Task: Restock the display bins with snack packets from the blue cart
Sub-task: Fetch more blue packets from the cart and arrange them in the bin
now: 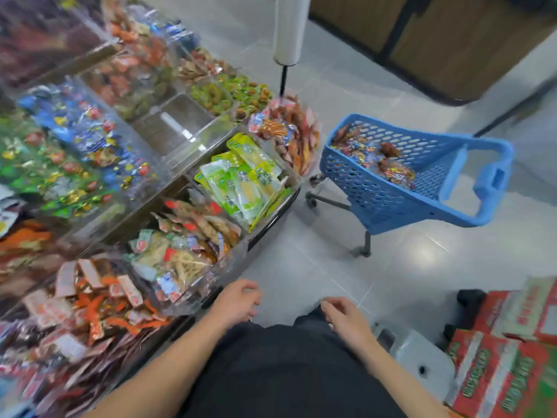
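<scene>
Blue cart (391,188) stands just off the display bins' (241,182) far corner, handle end nearest, open floor around. Left hand (238,303) and right hand (346,321): fingers loosely curled, holding nothing.

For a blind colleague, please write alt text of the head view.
A person's empty left hand and right hand hang low beside clear display bins full of snack packets. A blue cart holding a few packets stands ahead on the grey floor; red boxes sit at right.
</scene>
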### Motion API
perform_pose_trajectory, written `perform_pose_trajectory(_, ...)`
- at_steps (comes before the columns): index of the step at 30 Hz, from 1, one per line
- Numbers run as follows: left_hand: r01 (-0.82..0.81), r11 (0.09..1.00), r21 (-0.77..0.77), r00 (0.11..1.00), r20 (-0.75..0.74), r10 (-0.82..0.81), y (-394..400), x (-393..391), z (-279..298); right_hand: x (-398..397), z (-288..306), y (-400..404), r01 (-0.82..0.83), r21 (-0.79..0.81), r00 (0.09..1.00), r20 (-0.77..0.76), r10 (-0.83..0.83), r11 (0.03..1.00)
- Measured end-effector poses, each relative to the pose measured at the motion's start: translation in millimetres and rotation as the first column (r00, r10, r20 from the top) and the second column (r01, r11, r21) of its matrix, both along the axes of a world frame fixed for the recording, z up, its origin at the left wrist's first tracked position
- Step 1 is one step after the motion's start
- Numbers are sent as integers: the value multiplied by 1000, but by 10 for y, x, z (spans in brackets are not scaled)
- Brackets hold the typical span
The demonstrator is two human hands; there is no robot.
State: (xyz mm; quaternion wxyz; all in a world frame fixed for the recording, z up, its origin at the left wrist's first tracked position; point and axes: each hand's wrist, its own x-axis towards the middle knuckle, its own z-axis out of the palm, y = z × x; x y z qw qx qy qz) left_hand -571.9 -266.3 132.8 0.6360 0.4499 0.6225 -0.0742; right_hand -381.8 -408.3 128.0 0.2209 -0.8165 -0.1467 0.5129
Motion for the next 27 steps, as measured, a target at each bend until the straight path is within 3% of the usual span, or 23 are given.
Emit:
perform_pose_trajectory(8, 132, 990, 52, 990, -51, -129, -54, 1049, -117, 1079, -38, -218, 223, 46, 975, -13, -223, 974)
perform_pose_trajectory(17, 117, 988, 104, 993, -6, -117, -18, 2187, -1, 2018, -149, -182, 342, 118, 936, -123, -328, 932)
perform_pose_trajectory(27, 175, 979, 100, 979, 85, -183, 807, 3156, -148, 2792, -194, 474, 485, 142, 871, -165, -463, 863)
